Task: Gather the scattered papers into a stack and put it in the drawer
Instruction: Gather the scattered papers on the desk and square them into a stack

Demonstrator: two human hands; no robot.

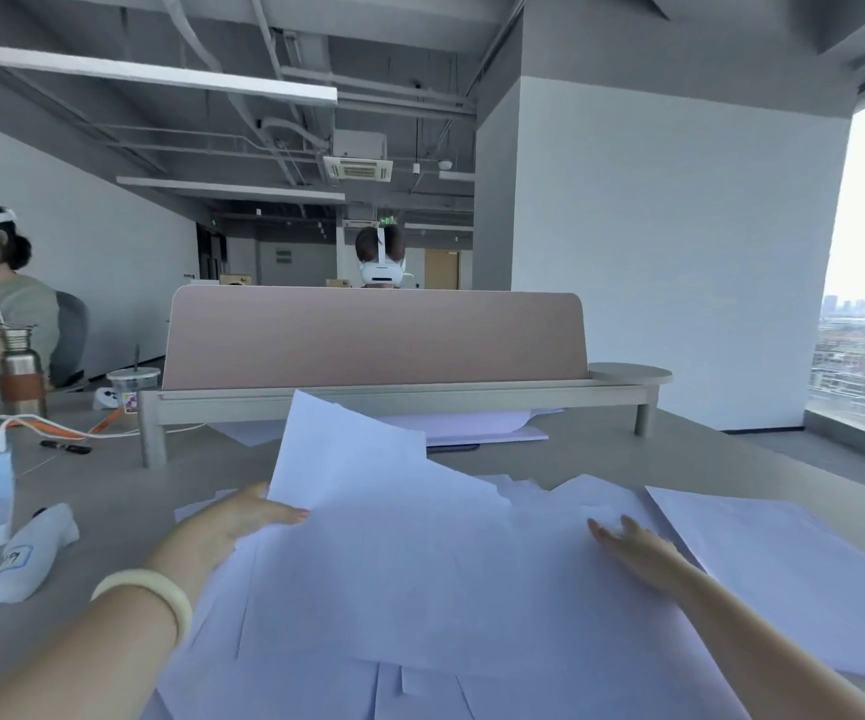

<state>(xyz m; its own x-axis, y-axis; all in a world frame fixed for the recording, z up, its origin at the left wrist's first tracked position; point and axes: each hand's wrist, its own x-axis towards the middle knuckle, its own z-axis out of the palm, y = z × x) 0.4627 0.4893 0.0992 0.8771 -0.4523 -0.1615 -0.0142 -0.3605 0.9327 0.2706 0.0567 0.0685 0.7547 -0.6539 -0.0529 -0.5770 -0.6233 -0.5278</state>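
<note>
Grey desk [601,449] carries the loose papers [420,574] spread across its middle; the left hand [232,522] pinches a lifted sheet's edge, the right hand [638,550] lies flat, fingers spread, on the pile. Gathering looks underway; next, sweep in the stray sheet [794,563] at right; no drawer shows.

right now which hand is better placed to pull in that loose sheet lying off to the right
The right hand. It lies flat on the papers right beside the separate sheet, while the left hand is at the far left edge, lifting a sheet there.
</note>
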